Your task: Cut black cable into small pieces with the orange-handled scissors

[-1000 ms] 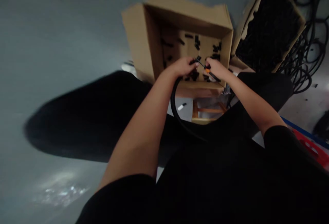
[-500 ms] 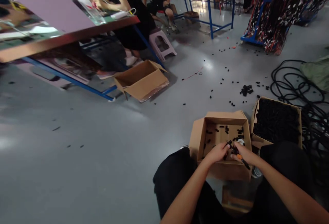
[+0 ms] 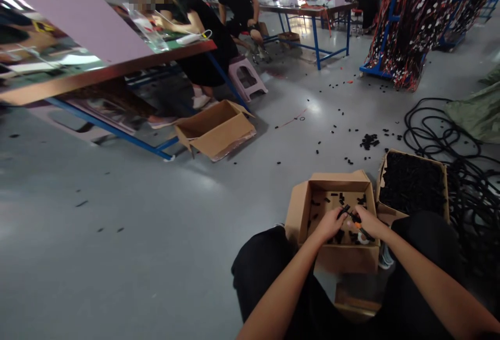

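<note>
Over the open box (image 3: 297, 212), left hand (image 3: 330, 224) and right hand (image 3: 367, 221) pinch a black piece (image 3: 345, 210); few lie inside; next box (image 3: 382, 184) is full.

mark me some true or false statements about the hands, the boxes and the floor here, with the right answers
1. The left hand and right hand are both over the open cardboard box. True.
2. The second box, just right of it, is empty. False: it is filled with black pieces.
3. The right hand holds an orange-marked tool. True.
4. The black cable coils lie left of the boxes. False: they lie to the right.
5. The left hand holds nothing. False: it pinches a small black part.
</note>
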{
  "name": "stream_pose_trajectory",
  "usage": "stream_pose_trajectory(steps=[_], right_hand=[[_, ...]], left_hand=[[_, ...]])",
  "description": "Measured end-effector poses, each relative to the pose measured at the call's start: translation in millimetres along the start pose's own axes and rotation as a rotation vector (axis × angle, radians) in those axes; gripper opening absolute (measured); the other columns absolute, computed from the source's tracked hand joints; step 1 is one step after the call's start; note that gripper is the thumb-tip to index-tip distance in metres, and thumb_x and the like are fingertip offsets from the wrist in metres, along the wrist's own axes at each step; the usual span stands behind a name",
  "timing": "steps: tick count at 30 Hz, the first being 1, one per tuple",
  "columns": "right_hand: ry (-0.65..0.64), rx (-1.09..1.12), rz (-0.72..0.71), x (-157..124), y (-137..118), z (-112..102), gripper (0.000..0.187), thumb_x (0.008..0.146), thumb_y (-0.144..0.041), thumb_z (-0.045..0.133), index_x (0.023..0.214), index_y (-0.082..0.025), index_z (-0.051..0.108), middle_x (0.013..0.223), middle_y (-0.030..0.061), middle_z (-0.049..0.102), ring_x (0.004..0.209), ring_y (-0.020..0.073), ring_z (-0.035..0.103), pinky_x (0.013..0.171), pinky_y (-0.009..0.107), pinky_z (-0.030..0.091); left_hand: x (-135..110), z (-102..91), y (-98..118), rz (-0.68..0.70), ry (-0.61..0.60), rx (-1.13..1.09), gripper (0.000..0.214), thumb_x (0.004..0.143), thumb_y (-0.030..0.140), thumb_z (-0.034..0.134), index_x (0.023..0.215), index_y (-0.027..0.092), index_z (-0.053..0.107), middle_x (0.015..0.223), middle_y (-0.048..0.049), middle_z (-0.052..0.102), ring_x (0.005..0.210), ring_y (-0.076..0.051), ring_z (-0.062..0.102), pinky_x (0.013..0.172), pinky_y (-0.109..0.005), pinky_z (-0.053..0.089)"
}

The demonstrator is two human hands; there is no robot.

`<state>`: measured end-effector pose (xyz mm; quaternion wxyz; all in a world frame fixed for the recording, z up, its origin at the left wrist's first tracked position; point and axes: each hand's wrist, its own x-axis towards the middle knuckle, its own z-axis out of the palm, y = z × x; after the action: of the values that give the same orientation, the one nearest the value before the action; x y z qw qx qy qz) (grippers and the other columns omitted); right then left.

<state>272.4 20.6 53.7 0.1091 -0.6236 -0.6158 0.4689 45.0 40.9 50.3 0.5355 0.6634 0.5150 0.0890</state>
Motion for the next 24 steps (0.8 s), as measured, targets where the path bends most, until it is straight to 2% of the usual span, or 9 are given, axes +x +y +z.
stream_pose_trajectory(steps=[6, 9, 13, 16, 18, 20, 22, 24], right_hand=[[0.036, -0.042, -0.005, -11.4, -21.5, -5.7, 0.048, 0.081, -0.039, 0.100, 0.092, -0.029, 0.055, 0.087, -0.0035, 0.061, 0.089, 0.0237, 0.059, 0.088, 0.040, 0.053], [0.042, -0.020, -0.048, -15.2, -28.9, -12.1, 0.052, 0.079, -0.042, 0.104, 0.091, -0.029, 0.055, 0.089, -0.0024, 0.062, 0.089, 0.0241, 0.060, 0.088, 0.040, 0.055], [0.043, -0.043, -0.130, -3.8, -32.6, -23.5, 0.052, 0.083, -0.048, 0.100, 0.090, -0.028, 0.053, 0.087, -0.0037, 0.060, 0.087, 0.0223, 0.059, 0.084, 0.037, 0.051], [-0.012, -0.107, -0.060, 6.8, -30.8, -28.2, 0.040, 0.089, -0.039, 0.091, 0.090, -0.028, 0.052, 0.082, -0.0047, 0.059, 0.081, 0.0200, 0.056, 0.081, 0.034, 0.045], [-0.058, -0.147, 0.018, 6.5, -29.2, -27.9, 0.039, 0.092, -0.036, 0.089, 0.091, -0.028, 0.051, 0.082, -0.0033, 0.061, 0.081, 0.0203, 0.058, 0.080, 0.034, 0.044], [-0.062, -0.218, 0.033, 1.8, -27.9, -25.6, 0.041, 0.094, -0.037, 0.092, 0.094, -0.028, 0.051, 0.090, -0.0001, 0.066, 0.088, 0.0226, 0.062, 0.083, 0.035, 0.046], [-0.064, -0.313, 0.006, -1.2, -26.3, -23.0, 0.031, 0.099, -0.035, 0.086, 0.104, -0.027, 0.057, 0.106, 0.0060, 0.074, 0.096, 0.0261, 0.069, 0.088, 0.038, 0.051], [-0.078, -0.392, -0.062, -0.5, -23.9, -21.9, 0.024, 0.107, -0.037, 0.079, 0.122, -0.024, 0.064, 0.133, 0.0142, 0.077, 0.111, 0.0312, 0.075, 0.097, 0.042, 0.056]], left_hand=[[-13.2, -9.9, 12.6, 0.058, 0.007, -0.046, 0.029, 0.118, 0.032, 0.062, 0.090, 0.031, 0.056, 0.096, -0.0069, 0.081, 0.112, -0.033, 0.088, 0.108, -0.043, 0.068], [-18.6, -16.3, 19.1, 0.083, 0.006, -0.052, 0.029, 0.117, 0.032, 0.062, 0.088, 0.031, 0.056, 0.087, -0.0044, 0.075, 0.100, -0.031, 0.084, 0.100, -0.041, 0.067], [-11.7, -31.8, 28.4, 0.105, 0.025, -0.052, 0.028, 0.115, 0.029, 0.060, 0.087, 0.028, 0.058, 0.081, -0.0024, 0.072, 0.085, -0.027, 0.076, 0.090, -0.038, 0.063], [-1.6, -36.1, 30.5, 0.083, 0.038, -0.070, 0.029, 0.112, 0.026, 0.063, 0.083, 0.026, 0.059, 0.077, -0.0022, 0.070, 0.080, -0.025, 0.072, 0.085, -0.035, 0.061], [2.2, -31.0, 26.1, 0.045, 0.045, -0.107, 0.027, 0.111, 0.024, 0.065, 0.084, 0.025, 0.062, 0.078, -0.0030, 0.070, 0.084, -0.026, 0.074, 0.089, -0.036, 0.061], [4.4, -21.7, 15.0, -0.002, 0.044, -0.165, 0.020, 0.113, 0.023, 0.065, 0.093, 0.022, 0.067, 0.088, -0.0061, 0.076, 0.097, -0.028, 0.078, 0.100, -0.039, 0.063], [7.9, -11.4, -3.1, -0.042, 0.069, -0.222, 0.015, 0.115, 0.026, 0.066, 0.102, 0.021, 0.070, 0.104, -0.0102, 0.080, 0.111, -0.030, 0.078, 0.111, -0.041, 0.061], [12.9, -2.1, -24.4, 0.024, 0.150, -0.244, 0.018, 0.116, 0.036, 0.071, 0.107, 0.021, 0.071, 0.104, -0.0095, 0.081, 0.102, -0.028, 0.077, 0.102, -0.040, 0.062]])
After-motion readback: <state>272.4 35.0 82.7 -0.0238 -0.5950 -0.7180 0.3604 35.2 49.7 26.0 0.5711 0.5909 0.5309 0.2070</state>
